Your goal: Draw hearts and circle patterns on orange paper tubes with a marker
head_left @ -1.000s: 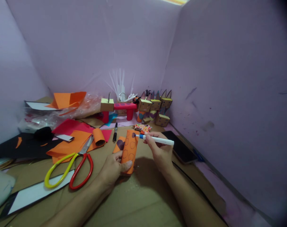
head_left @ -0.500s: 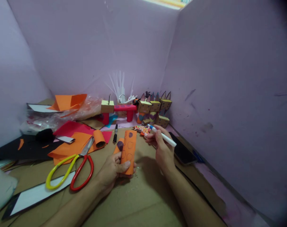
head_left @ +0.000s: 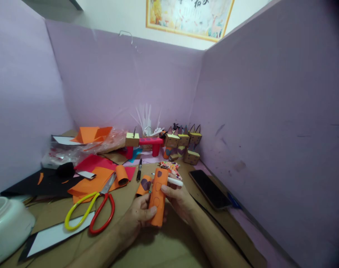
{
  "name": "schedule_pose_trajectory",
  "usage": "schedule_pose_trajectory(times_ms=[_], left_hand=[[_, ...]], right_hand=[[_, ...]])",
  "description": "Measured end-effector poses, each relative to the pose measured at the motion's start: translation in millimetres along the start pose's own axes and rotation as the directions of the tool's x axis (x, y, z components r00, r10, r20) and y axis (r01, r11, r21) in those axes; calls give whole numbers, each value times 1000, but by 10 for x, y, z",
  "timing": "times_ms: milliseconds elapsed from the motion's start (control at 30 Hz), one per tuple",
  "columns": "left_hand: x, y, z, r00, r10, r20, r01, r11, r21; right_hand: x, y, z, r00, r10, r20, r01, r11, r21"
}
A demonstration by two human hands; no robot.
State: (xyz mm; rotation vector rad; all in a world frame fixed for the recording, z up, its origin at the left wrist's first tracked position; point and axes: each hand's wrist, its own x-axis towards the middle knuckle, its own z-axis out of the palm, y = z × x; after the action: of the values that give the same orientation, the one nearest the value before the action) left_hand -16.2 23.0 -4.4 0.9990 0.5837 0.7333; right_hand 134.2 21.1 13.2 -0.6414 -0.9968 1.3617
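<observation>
Both hands grasp the orange paper tube — left hand low, right hand beside it; the right also pinches a white marker. Scissors lie left.

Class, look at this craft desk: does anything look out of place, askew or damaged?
Mostly working clutter. The scissors lie open across loose orange paper and a white sheet. The phone lies slantwise near the right wall. The orange tube in both hands looks undamaged.

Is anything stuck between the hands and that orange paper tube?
No. The left hand grips the orange tube directly at its lower end, and the right hand touches its other side while holding a white marker. Nothing sits between them.
</observation>
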Motion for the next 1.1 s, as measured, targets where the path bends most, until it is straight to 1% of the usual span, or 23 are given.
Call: schedule_pose_trajectory(times_ms=[67,100,167,233,300,367,433,467,533,600,667,733,767,867,933,1033,1067,1100], left_hand=[[1,27,3,993,92,-69,-85,991,103],[3,40,-2,988,122,-98,-107,984,139],[9,58,-23,981,142,-133,-120,980,159],[8,65,-40,988,99,-118,-84,989,124],[-8,63,-36,998,23,-59,-20,998,62],[-36,58,-10,1000,-19,-9,19,1000,6],[-62,45,21,1000,10,-9,-10,1000,-9],[-71,36,33,999,33,-18,-33,999,11],[-77,9,42,996,88,-33,-84,991,105],[-67,-24,38,988,144,-47,-129,963,237],[-51,-52,35,976,195,-94,-151,925,348],[-35,-62,44,962,211,-173,-129,911,391],[-30,-59,55,956,199,-217,-105,919,380],[-30,-28,101,945,118,-305,-22,954,300],[-38,-11,130,947,102,-304,-7,954,301],[-49,-26,141,969,48,-243,28,953,301],[-50,-41,134,975,51,-218,16,955,296],[-49,-58,124,977,81,-196,-20,955,297]], right_hand=[[26,43,-35,1000,-20,-18,20,1000,-5],[38,60,-51,1000,-16,-21,17,1000,5],[54,73,-72,1000,14,-14,-13,999,44],[54,55,-74,999,43,-2,-42,995,88],[40,17,-61,998,63,11,-64,991,119],[19,-12,-41,997,76,26,-79,987,140],[2,-8,-22,995,80,53,-87,987,133],[-4,7,-13,996,68,66,-76,990,119],[-10,56,-1,997,36,75,-42,995,87],[-8,107,10,999,9,48,-12,998,62],[-3,137,18,999,10,33,-11,999,34],[4,142,23,999,18,42,-18,1000,-6],[8,138,22,999,22,41,-21,999,-29],[18,128,5,999,17,-30,-19,998,-60],[20,135,-11,998,45,-42,-46,998,-33],[16,153,-25,995,97,-23,-95,994,58],[15,155,-27,994,104,-26,-101,991,89],[14,154,-27,994,106,-31,-102,989,111]])
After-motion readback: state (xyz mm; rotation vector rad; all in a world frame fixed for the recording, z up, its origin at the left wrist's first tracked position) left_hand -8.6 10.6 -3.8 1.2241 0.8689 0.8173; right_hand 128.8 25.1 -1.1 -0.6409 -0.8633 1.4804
